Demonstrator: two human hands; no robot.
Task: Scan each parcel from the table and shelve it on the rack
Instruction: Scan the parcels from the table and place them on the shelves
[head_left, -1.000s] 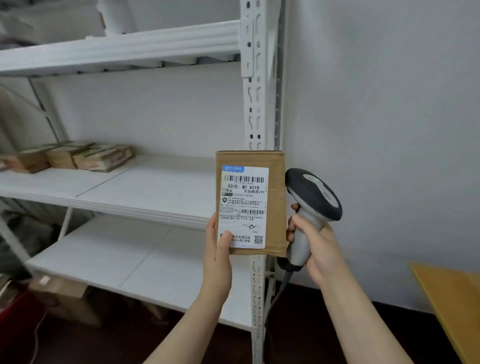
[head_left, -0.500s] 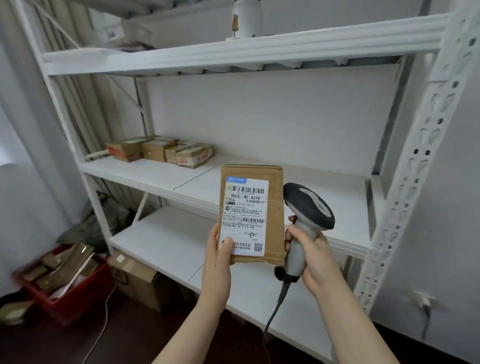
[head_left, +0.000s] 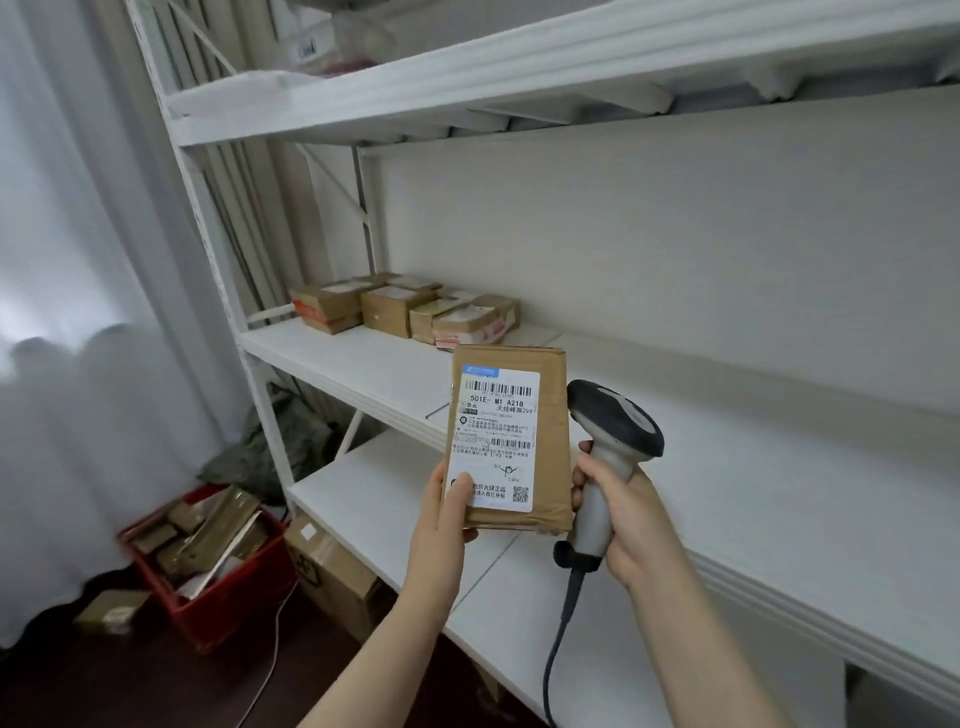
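My left hand (head_left: 445, 512) grips a flat brown cardboard parcel (head_left: 550, 441) by its lower left corner, held upright with its white shipping label facing me. Just right of it, my right hand (head_left: 626, 512) is closed around the grip of a grey handheld barcode scanner (head_left: 613, 426), whose dark head sits level with the parcel's middle. Both are in front of the white metal rack (head_left: 363, 364). Several brown parcels (head_left: 405, 309) lie in a row at the back left of the middle shelf.
A red crate (head_left: 234, 597) of cardboard pieces stands on the dark floor at lower left, beside a cardboard box (head_left: 332, 571) under the bottom shelf. A white curtain (head_left: 78, 260) hangs on the left. The scanner cable (head_left: 558, 649) dangles down between my arms.
My view has swung left along the rack, bringing the curtain and red crate into sight. Parcel and scanner stay held together in the same grip in front of me.
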